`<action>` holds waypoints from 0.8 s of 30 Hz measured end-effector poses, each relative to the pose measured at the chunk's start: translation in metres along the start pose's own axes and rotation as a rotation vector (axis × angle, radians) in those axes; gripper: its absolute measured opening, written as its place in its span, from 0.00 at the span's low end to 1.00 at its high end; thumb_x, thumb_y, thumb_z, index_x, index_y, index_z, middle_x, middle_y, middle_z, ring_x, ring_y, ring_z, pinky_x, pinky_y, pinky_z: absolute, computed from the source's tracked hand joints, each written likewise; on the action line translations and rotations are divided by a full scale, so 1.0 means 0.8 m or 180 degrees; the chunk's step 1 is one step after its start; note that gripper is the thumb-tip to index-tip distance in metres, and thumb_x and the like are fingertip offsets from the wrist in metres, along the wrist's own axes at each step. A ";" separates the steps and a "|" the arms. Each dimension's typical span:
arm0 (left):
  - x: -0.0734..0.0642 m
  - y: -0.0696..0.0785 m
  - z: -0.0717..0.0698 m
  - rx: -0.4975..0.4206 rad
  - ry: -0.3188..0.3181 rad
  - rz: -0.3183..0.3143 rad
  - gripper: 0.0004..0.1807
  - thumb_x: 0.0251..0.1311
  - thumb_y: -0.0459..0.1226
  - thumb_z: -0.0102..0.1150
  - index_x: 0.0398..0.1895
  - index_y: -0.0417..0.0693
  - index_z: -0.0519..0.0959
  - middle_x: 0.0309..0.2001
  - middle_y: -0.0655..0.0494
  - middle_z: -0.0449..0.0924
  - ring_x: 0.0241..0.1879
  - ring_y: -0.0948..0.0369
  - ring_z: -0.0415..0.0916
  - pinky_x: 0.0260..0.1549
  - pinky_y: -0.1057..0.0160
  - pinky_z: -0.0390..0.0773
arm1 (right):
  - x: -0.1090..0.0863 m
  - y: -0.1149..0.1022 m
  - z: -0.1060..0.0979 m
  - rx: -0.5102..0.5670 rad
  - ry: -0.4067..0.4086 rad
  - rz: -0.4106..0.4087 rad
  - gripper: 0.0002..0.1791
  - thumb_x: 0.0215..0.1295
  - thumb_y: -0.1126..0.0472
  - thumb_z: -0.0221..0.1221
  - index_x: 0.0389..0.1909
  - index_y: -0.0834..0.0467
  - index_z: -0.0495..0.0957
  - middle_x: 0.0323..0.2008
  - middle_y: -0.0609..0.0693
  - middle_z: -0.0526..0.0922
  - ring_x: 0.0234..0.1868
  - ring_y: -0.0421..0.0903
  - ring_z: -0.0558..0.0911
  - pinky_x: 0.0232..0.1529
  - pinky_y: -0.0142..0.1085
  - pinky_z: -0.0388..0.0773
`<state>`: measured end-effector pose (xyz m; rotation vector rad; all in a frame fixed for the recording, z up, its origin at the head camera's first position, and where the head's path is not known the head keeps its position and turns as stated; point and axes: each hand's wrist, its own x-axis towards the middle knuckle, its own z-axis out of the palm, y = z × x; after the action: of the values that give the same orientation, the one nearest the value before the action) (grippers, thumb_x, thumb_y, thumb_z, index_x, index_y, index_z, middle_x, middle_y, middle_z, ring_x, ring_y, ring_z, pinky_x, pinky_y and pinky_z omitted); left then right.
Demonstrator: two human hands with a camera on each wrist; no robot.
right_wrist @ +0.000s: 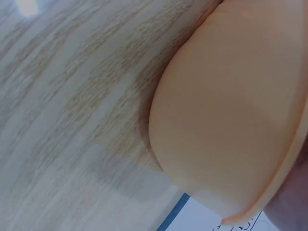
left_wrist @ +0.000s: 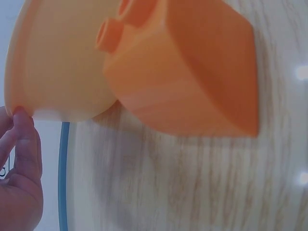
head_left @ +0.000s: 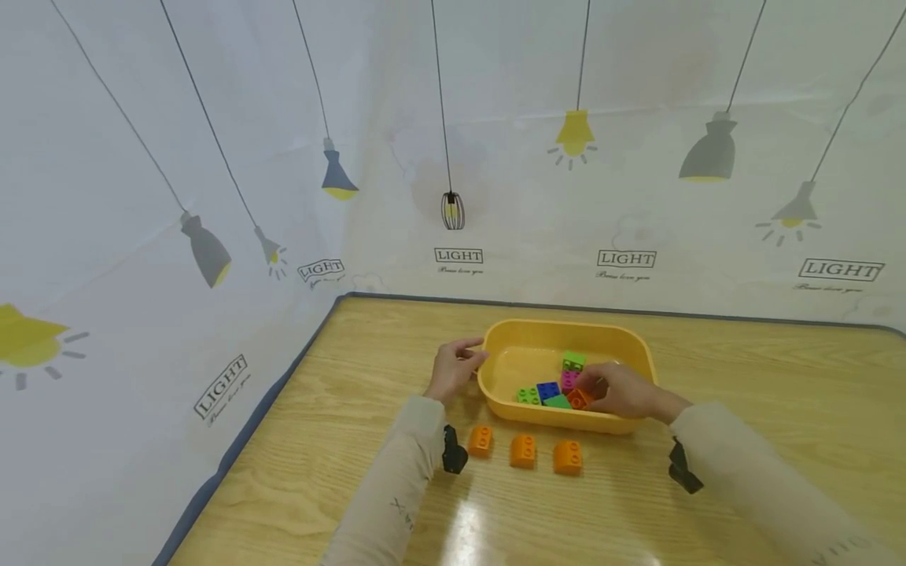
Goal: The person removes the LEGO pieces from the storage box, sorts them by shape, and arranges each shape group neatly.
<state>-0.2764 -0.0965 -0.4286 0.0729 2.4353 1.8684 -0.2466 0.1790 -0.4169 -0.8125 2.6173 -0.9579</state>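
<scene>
A yellow plastic tub (head_left: pixel 566 420) stands on the wooden table. My left hand (head_left: pixel 454 369) holds its left rim, with fingertips against the edge in the left wrist view. My right hand (head_left: pixel 619 391) reaches over the right side into the tub, its fingers curled at a red-orange toy brick (head_left: pixel 576 399) and partly covering it. Next to that brick lie a magenta brick (head_left: pixel 569 381), a blue brick (head_left: pixel 548 391) and several green ones, such as a lime brick (head_left: pixel 573 361). The right wrist view shows mostly the tub's outer wall (right_wrist: pixel 226 106), hiding the fingertips.
Three orange curved-top bricks stand in a row before the tub: a left one (head_left: pixel 481 442), a middle one (head_left: pixel 523 451) and a right one (head_left: pixel 568 457). A wall covering (head_left: pixel 524 275) printed with lamps rises behind and left of the wooden table (head_left: pixel 340 472).
</scene>
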 end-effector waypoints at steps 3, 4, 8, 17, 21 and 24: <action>0.000 0.000 0.001 0.0017 0.0015 -0.0015 0.18 0.57 0.32 0.55 0.52 0.38 0.74 0.34 0.44 0.75 0.36 0.45 0.75 0.28 0.60 0.80 | -0.004 -0.001 -0.002 -0.0040 0.0015 -0.0184 0.11 0.49 0.70 0.63 0.36 0.65 0.75 0.34 0.53 0.78 0.35 0.48 0.77 0.39 0.42 0.77; 0.000 0.000 0.001 0.0024 0.0017 -0.0016 0.18 0.57 0.32 0.55 0.52 0.38 0.74 0.34 0.44 0.75 0.36 0.45 0.75 0.28 0.60 0.80 | -0.005 -0.001 -0.003 -0.0037 0.0016 -0.0229 0.11 0.49 0.70 0.63 0.36 0.65 0.75 0.34 0.53 0.78 0.35 0.49 0.77 0.39 0.42 0.77; 0.001 0.000 0.001 0.0041 0.0032 -0.0028 0.18 0.56 0.32 0.56 0.51 0.39 0.74 0.34 0.45 0.76 0.36 0.45 0.75 0.28 0.61 0.80 | -0.012 -0.005 -0.008 0.0013 0.0016 -0.0295 0.11 0.50 0.70 0.61 0.36 0.65 0.74 0.36 0.56 0.77 0.37 0.52 0.77 0.39 0.45 0.77; 0.000 0.002 0.000 0.0042 0.0039 -0.0021 0.18 0.57 0.32 0.55 0.51 0.39 0.74 0.33 0.45 0.75 0.35 0.46 0.75 0.27 0.62 0.80 | -0.023 -0.012 -0.019 0.0044 0.0065 -0.0142 0.15 0.53 0.64 0.61 0.41 0.63 0.74 0.41 0.56 0.77 0.44 0.55 0.75 0.42 0.49 0.75; -0.001 0.002 -0.001 0.0042 0.0023 0.0008 0.18 0.57 0.32 0.55 0.51 0.38 0.74 0.34 0.45 0.75 0.35 0.46 0.75 0.28 0.61 0.80 | -0.028 -0.017 -0.024 0.0049 0.0170 -0.0185 0.15 0.52 0.64 0.62 0.42 0.64 0.74 0.41 0.56 0.77 0.44 0.56 0.75 0.43 0.49 0.75; -0.001 0.002 -0.001 0.0046 0.0019 0.0014 0.18 0.57 0.32 0.55 0.51 0.38 0.74 0.34 0.45 0.75 0.35 0.45 0.75 0.28 0.61 0.80 | -0.033 -0.021 -0.027 0.0069 0.0280 -0.0251 0.15 0.52 0.67 0.61 0.42 0.67 0.74 0.41 0.57 0.76 0.43 0.57 0.75 0.43 0.49 0.75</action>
<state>-0.2758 -0.0970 -0.4270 0.0735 2.4546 1.8557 -0.2264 0.1948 -0.3890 -0.8938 2.6615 -1.0643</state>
